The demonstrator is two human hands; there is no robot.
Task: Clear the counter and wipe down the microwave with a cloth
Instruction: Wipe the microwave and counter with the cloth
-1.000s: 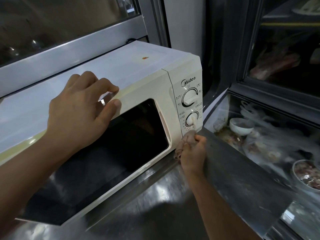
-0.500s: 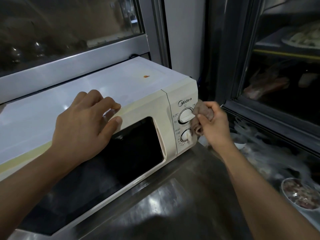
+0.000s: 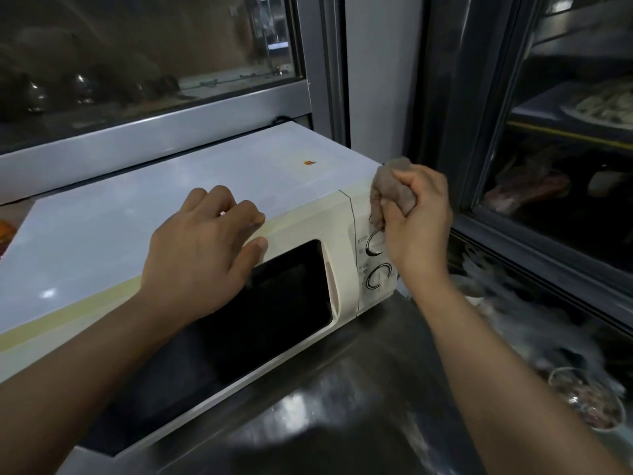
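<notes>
the steel counter (image 3: 359, 406) nearest to view is dark and shiny, with smeared reflections across it, and it runs right up under the front of the microwave (image 3: 301, 221). the microwave sits on that counter, cream at the front with a pale flat top, its black door window facing out and two round dials (image 3: 375, 243) stacked on the control panel at its right end. the left hand (image 3: 202, 252) rests on the top front edge above the door, fingers bent and spread over the top, thumb down on the cream strip just over the window; it grasps nothing, it only presses there. the right hand (image 3: 416, 221) is clenched around a bunched brownish cloth (image 3: 390, 190), holding it against the upper right corner of the control panel, just above the top dial; part of the cloth sticks up past the knuckles at the corner of the microwave top. farther back on the top there is a small orange spot (image 3: 309, 162). off to the right, lower than the counter, blurred bowls (image 3: 589, 399) of food show through what looks like glass, hard to make out. behind the microwave a grey metal window frame (image 3: 154, 132) runs along the wall with dark glass above it, and to the right a glass-fronted cabinet (image 3: 565, 132) holds trays and wrapped food on its shelves.
</notes>
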